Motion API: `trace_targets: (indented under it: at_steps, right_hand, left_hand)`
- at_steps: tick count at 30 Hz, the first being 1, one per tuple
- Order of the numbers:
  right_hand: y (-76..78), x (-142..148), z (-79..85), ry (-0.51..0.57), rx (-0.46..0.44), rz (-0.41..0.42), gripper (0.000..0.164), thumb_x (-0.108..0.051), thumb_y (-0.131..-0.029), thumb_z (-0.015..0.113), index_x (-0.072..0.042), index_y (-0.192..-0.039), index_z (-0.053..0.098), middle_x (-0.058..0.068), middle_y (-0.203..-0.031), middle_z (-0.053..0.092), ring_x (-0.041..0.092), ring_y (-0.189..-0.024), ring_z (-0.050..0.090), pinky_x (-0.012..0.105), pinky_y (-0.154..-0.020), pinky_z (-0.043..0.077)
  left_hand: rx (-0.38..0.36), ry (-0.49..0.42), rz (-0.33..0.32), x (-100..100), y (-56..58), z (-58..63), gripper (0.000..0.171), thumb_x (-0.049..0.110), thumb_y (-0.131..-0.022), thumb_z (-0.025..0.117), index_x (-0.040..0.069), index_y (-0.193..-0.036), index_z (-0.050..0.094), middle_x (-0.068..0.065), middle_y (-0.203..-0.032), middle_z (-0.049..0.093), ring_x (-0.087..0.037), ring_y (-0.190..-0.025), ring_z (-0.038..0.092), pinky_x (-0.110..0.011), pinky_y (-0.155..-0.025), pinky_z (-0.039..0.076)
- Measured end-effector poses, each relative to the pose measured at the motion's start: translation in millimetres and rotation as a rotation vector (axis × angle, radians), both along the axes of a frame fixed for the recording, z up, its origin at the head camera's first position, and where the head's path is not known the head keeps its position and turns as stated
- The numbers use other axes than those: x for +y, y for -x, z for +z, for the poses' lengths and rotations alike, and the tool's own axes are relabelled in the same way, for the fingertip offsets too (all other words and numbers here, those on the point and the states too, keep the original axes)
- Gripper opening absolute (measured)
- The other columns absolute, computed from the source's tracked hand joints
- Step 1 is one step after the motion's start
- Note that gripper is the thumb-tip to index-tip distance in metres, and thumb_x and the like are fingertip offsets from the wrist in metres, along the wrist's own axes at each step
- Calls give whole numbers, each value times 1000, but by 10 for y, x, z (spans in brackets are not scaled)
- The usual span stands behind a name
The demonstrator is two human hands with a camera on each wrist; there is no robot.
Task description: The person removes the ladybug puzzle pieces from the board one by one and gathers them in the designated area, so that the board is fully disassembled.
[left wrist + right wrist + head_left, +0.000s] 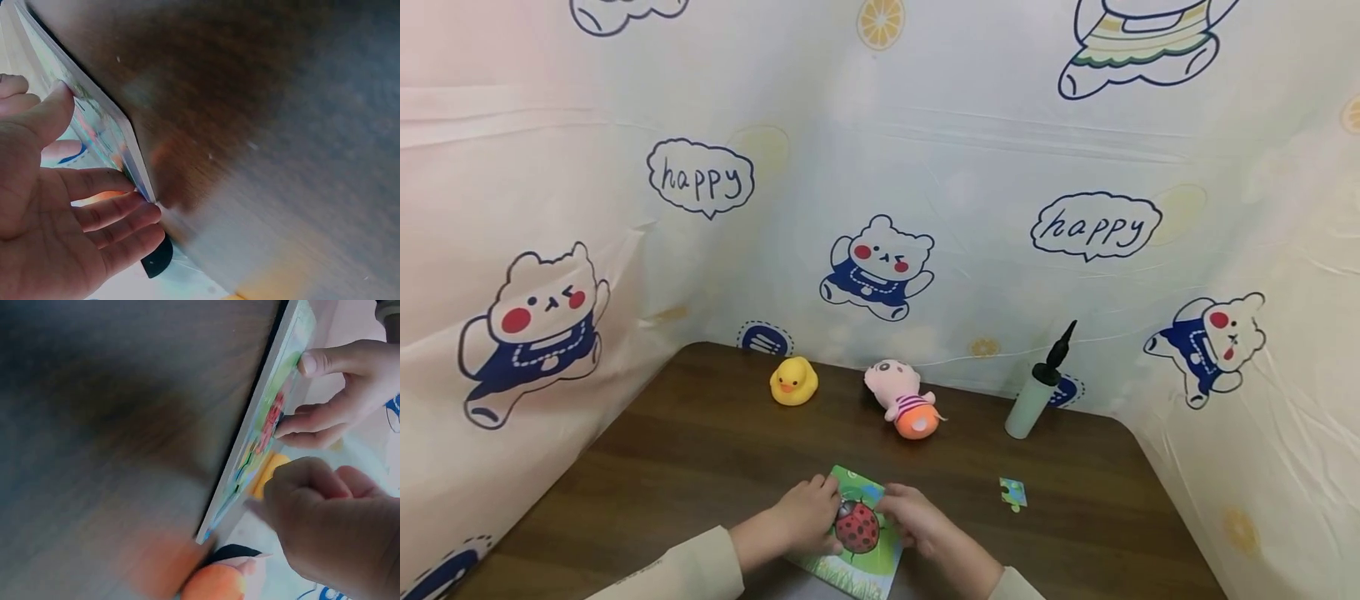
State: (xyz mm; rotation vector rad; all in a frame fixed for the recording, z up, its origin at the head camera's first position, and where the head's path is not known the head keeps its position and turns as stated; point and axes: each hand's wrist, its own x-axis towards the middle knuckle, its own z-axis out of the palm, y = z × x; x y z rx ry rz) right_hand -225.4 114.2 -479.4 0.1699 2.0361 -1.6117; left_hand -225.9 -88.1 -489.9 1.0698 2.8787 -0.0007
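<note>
A picture board with a red spotted ladybug (857, 527), seemingly a jigsaw puzzle, lies on the brown table near the front edge. My left hand (808, 515) rests along its left side. In the left wrist view that hand's thumb (55, 112) touches the picture face, while the fairly straight fingers meet the board's edge (140, 156). At the upper right edge is my right hand (917, 518), its fingers bent and its tips at the picture. Whether it pinches a piece is hidden. One loose jigsaw piece (1012, 493), blue and green, lies to the right.
Towards the back of the table (700, 450) stand a yellow rubber duck (794, 382) and a pale green hand pump (1032, 404) with a black nozzle. Between them lies a pink plush toy (904, 400) with orange shorts. A printed cloth (970, 275) hangs around the table's back and sides.
</note>
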Motion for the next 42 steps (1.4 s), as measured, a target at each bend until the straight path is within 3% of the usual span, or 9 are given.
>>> trace_targets:
  at_steps: [1, 4, 8, 9, 20, 26, 35, 38, 42]
  right_hand:
    - [-6, -6, 0, -37, 9, 13, 71, -14, -79, 58, 12, -140, 31, 12, -92, 58, 6, -43, 24, 21, -42, 24]
    - [-25, -6, 12, -88, 1, 68, 57, -14, -77, 56, 12, -127, 44, 15, -88, 58, 7, -42, 23, 22, -41, 23]
    - [-38, 20, 28, -18, -79, 127, 8, -12, -79, 53, -6, -83, 49, -5, -54, 29, 7, -43, 17, 24, -43, 16]
    - [-35, 28, 32, -1, -96, 128, 10, -13, -80, 54, -10, -77, 45, -6, -53, 30, 6, -44, 17, 23, -44, 16]
    - [110, 174, 23, 248, -210, 157, 27, -11, -87, 48, -19, -62, 39, -6, -59, 34, 5, -47, 16, 22, -45, 13]
    - [154, 177, 5, 277, -186, 121, 4, -9, -89, 51, -13, -87, 52, -7, -60, 34, 4, -47, 18, 20, -45, 15]
    - [75, 107, 12, 5, -51, 205, 18, -13, -82, 54, -13, -66, 48, -4, -54, 39, 7, -43, 22, 23, -42, 20]
    - [67, 96, 1, -125, 22, 216, 11, -14, -82, 58, -3, -79, 58, 0, -62, 48, 9, -48, 33, 26, -44, 28]
    - [58, 64, -12, -467, 258, 293, 30, -15, -80, 61, 1, -104, 65, 9, -92, 65, 15, -69, 51, 34, -57, 42]
  left_hand:
    - [3, -1, -4, 2, -1, 2, 70, 56, -75, 68, -1, -114, 62, -10, -107, 51, -21, -92, 49, -36, -77, 47]
    - [11, 0, -11, 10, -8, 4, 70, 56, -75, 68, -1, -115, 62, -9, -106, 51, -21, -92, 49, -35, -76, 47]
    - [19, 1, -5, 13, -19, 0, 70, 57, -75, 68, -1, -114, 63, -9, -104, 51, -20, -91, 48, -35, -75, 47]
    - [18, 2, -2, 12, -20, 2, 70, 57, -74, 68, -1, -114, 63, -8, -104, 50, -20, -90, 48, -35, -75, 47]
    - [21, 15, 7, 6, 12, -13, 71, 58, -75, 67, -1, -114, 63, -10, -107, 51, -22, -93, 50, -36, -78, 47]
    - [16, 22, 1, 15, 15, -11, 70, 58, -75, 67, -2, -111, 64, -10, -106, 52, -22, -92, 51, -36, -78, 48]
    - [31, 29, 0, 31, -6, -15, 69, 59, -75, 66, 0, -110, 65, -9, -102, 52, -20, -88, 51, -35, -76, 48]
    - [30, 32, 2, 24, -10, -6, 69, 59, -75, 66, 0, -110, 65, -9, -103, 52, -21, -88, 51, -36, -76, 48]
    - [18, 31, 8, 11, -12, 16, 69, 58, -75, 67, -1, -110, 65, -9, -103, 52, -21, -89, 50, -36, -76, 48]
